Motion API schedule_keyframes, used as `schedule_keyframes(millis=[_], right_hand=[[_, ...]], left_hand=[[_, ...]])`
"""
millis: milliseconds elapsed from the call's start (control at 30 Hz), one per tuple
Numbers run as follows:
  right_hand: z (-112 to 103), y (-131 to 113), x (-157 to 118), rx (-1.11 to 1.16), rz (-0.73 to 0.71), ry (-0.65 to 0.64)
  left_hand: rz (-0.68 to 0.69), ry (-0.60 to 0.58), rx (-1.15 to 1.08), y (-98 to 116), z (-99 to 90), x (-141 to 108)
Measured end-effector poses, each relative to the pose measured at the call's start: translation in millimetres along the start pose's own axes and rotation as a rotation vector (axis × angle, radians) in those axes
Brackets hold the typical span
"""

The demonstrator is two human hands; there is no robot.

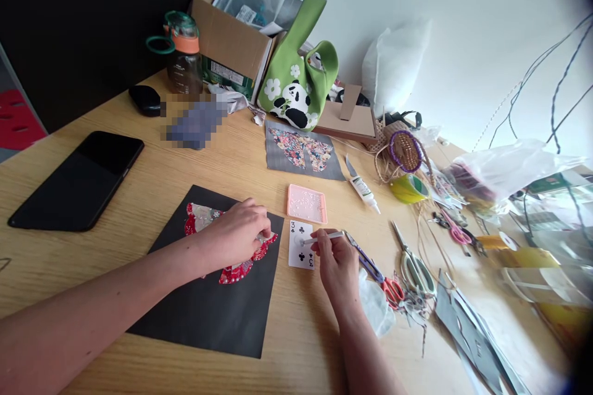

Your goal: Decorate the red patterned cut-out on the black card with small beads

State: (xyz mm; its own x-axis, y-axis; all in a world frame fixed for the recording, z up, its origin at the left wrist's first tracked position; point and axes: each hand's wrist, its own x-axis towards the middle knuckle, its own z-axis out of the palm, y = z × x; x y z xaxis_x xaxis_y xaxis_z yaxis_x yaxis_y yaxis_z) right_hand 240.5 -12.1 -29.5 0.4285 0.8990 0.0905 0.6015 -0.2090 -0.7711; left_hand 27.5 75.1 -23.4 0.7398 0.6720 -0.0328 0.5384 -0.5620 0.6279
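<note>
My left hand (234,236) rests on a red patterned fabric butterfly (231,270) that lies on a black sheet (217,315), with the fingertips pressing near its right wing. My right hand (337,265) holds a thin white stick (324,237) whose tip touches a playing card, the three of clubs (300,245), beside the black sheet. A pink tray of small white beads (306,203) sits just beyond the card.
A black tablet (78,179) lies at left. A grey sheet with a floral butterfly (302,149), a glue tube (362,186), scissors (414,265), thread snips (365,259), a green panda bag (299,83), a cardboard box (229,43), a bottle (183,55) and plastic bags (504,166) crowd the far and right side.
</note>
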Motion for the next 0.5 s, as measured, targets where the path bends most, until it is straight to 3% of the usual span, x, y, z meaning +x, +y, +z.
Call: schedule_keyframes(millis=[500], right_hand=[[1.9,-0.4,-1.7,-0.024,-0.001,-0.026]], left_hand=[[0.012,0.005,-0.004,0.0,-0.6,-0.6]])
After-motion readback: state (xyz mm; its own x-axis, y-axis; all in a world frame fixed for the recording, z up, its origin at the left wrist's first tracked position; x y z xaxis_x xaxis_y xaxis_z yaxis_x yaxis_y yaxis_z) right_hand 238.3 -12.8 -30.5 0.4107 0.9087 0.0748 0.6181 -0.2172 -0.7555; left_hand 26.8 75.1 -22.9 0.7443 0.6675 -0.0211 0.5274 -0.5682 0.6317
